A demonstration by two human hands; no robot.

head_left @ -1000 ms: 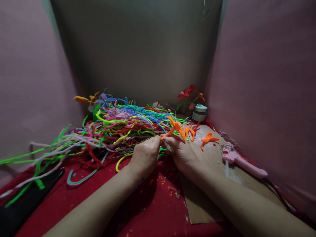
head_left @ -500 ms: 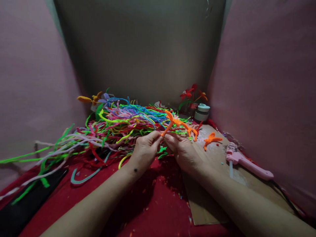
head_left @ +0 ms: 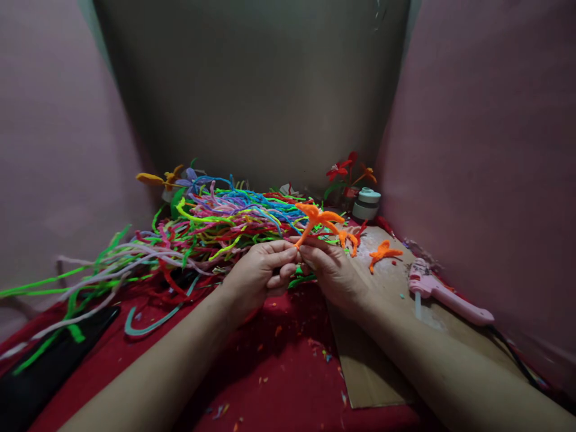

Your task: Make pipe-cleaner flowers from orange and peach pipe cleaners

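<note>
At the left, a flat black thing (head_left: 58, 348) lies near the near left corner of the red surface (head_left: 279, 390), with fuzzy green and white sticks reaching over it. Next comes a bent pale blue stick (head_left: 153, 329), lying on the red. Behind it is a big messy pile of fuzzy sticks (head_left: 243, 222) in lots of colors, spread from the left edge along the far edge. At the pile's far left are a yellow flower (head_left: 171, 177) and a purple flower (head_left: 193, 180). In the middle, the left hand (head_left: 267, 267) has its grip pinched on the low end of the orange flower (head_left: 315, 216). The flower is up off the surface, leaning a little, with its petals on top. The right hand (head_left: 335, 270) has its grip closed on the same low end, with its fingertips right by the left ones. Past it are an orange loop (head_left: 348, 240) and a small orange petal piece (head_left: 384, 255), by the far end of the cardboard (head_left: 369, 378). Red flowers (head_left: 339, 171) and a pale green jar (head_left: 366, 207) stand near the far right corner. A pink glue gun (head_left: 450, 300) lies on the cardboard, near the right edge.
</note>
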